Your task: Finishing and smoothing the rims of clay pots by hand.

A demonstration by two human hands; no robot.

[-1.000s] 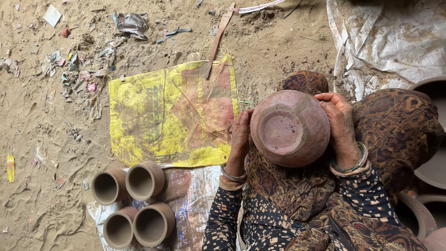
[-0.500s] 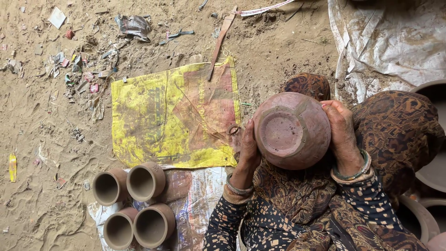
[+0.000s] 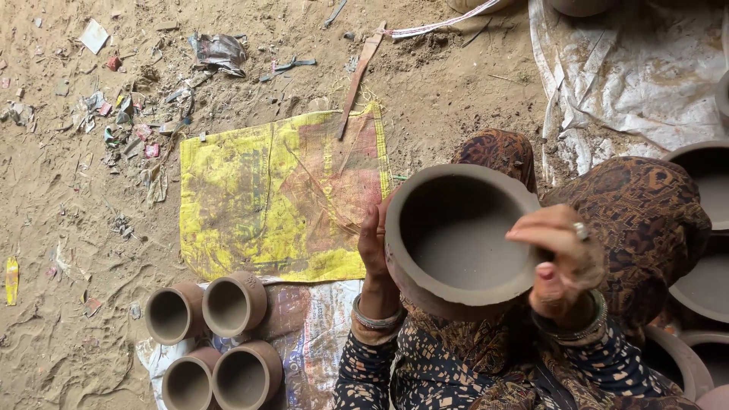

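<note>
You hold a grey clay pot (image 3: pixel 462 241) over your lap, mouth up.

Your left hand (image 3: pixel 373 244) lies flat against the pot's outer wall, fingers straight, while your right hand (image 3: pixel 560 262) curls over the rim, fingertips inside (a ring shows on one finger). Four smaller clay pots (image 3: pixel 206 334) stand clustered on a printed sheet (image 3: pixel 315 326) to your left, just below the yellow sack (image 3: pixel 281 193) spread on the sandy ground (image 3: pixel 68 212).
</note>
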